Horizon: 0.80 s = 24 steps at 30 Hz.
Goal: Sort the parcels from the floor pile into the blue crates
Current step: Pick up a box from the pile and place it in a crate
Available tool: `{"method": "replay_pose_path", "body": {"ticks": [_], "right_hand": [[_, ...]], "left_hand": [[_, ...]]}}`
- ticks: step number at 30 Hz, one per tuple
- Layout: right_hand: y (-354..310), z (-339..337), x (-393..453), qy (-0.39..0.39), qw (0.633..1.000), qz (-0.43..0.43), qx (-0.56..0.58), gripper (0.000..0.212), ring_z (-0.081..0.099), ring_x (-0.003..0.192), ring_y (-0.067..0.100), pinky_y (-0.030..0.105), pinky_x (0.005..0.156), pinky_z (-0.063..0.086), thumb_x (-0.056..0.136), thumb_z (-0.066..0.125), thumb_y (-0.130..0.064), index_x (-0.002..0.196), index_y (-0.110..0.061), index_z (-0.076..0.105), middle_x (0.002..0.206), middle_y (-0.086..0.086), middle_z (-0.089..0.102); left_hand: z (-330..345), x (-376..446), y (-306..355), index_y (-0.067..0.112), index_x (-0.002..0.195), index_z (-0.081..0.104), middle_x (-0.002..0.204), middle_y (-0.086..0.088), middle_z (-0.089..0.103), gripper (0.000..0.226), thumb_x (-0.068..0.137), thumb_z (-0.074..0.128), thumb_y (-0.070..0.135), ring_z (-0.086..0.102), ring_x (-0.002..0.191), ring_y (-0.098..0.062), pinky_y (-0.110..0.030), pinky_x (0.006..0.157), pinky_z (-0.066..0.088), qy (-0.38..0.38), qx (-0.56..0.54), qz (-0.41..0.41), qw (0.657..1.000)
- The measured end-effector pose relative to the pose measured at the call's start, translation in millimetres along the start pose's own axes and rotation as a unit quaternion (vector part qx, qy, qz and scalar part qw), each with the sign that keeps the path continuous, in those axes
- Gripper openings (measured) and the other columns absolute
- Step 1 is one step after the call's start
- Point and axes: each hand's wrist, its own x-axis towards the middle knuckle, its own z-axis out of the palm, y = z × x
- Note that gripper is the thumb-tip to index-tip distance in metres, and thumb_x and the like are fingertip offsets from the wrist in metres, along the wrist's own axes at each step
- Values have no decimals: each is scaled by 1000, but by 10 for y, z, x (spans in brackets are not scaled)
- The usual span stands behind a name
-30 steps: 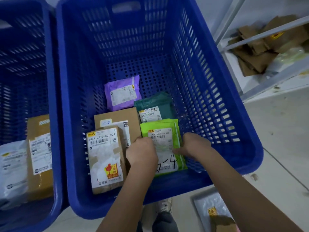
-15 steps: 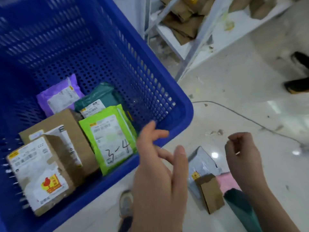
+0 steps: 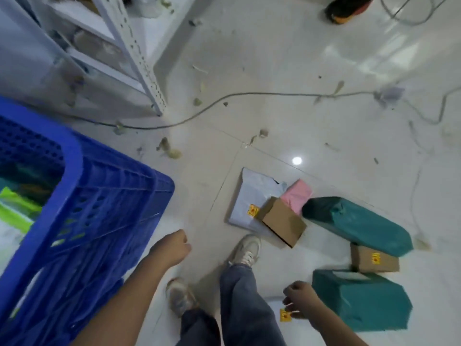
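The floor pile lies at the right: a grey flat mailer (image 3: 249,196), a brown box (image 3: 284,222) on its edge, a pink parcel (image 3: 298,196), a long dark-green parcel (image 3: 356,223), a small brown box (image 3: 374,259) and a second dark-green parcel (image 3: 361,299). My right hand (image 3: 299,300) hovers with loosely curled fingers just over a pale parcel (image 3: 275,302) with a yellow sticker; whether they touch is unclear. My left hand (image 3: 172,248) hangs loosely curled and holds nothing beside the blue crate (image 3: 72,176). A light-green parcel (image 3: 15,211) shows inside the crate.
A white metal shelf upright (image 3: 139,58) stands behind the crate. A thin cable (image 3: 224,98) runs across the tiled floor among paper scraps. My two shoes (image 3: 245,248) stand between crate and pile. Someone's dark shoe (image 3: 349,8) is at the top edge.
The view has swung right from the crate to the floor pile. Both hands left the light-green parcel in the crate; my right hand has dropped toward the pale parcel.
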Motion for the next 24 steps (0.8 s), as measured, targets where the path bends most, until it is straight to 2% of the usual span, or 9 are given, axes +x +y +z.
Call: {"method": "replay_pose_path", "body": {"ticks": [2,5,9,13,17,20,22,24], "right_hand": [[-7,23,76,-26,999,-22,-11,9,50,49,19,22,47,40,92,47,-9,82,-9,47,66,11,54],[-214,-119,179,-29,995,-96,10,8,52,52,17,24,46,41,91,46,-9,84,-10,50,68,7,56],[-316,-453,405,15,984,-114,139,11,56,60,19,26,55,47,94,46,-10,97,-2,54,73,9,60],[-160,-597,759,24,983,-75,167,19,56,67,20,27,60,48,94,46,-9,106,4,54,79,11,59],[-78,-600,1310,26,983,-18,182,24,57,79,24,32,68,51,94,47,-11,112,3,54,89,14,60],[-212,-629,1864,62,981,-35,178,28,58,97,31,42,86,51,93,49,-16,116,-1,54,107,17,60],[-359,-630,2239,85,978,-43,185,33,55,108,33,46,96,48,93,51,-20,122,-4,51,120,18,56],[-461,-630,2572,111,970,-39,214,41,52,108,29,45,100,44,93,51,-23,129,-6,46,124,15,51]], "left_hand": [[60,175,5,4,127,38,110,-17,59,38,93,42,21,61,102,-32,-35,81,50,-5,9,-50,999],[99,436,222,-1,135,32,119,-20,58,48,94,45,21,59,108,-33,-36,88,48,44,67,-80,994],[271,686,835,6,130,33,115,-18,61,42,95,43,27,60,102,-31,-34,82,45,24,103,10,994],[483,1056,1404,11,129,36,110,-15,61,41,94,46,29,60,97,-30,-33,80,46,30,85,91,992],[720,1495,1749,11,126,38,119,-12,58,45,90,52,35,58,102,-28,-31,80,46,-22,88,121,989],[862,1917,1963,10,126,36,120,-13,57,53,88,56,41,58,104,-30,-38,90,48,-44,130,138,981],[947,2217,2064,9,129,34,121,-15,56,61,85,59,43,57,107,-32,-39,92,47,-60,76,132,986],[1063,2520,2161,9,134,32,125,-14,54,69,83,62,43,54,111,-31,-37,94,45,-75,26,133,988]]}}
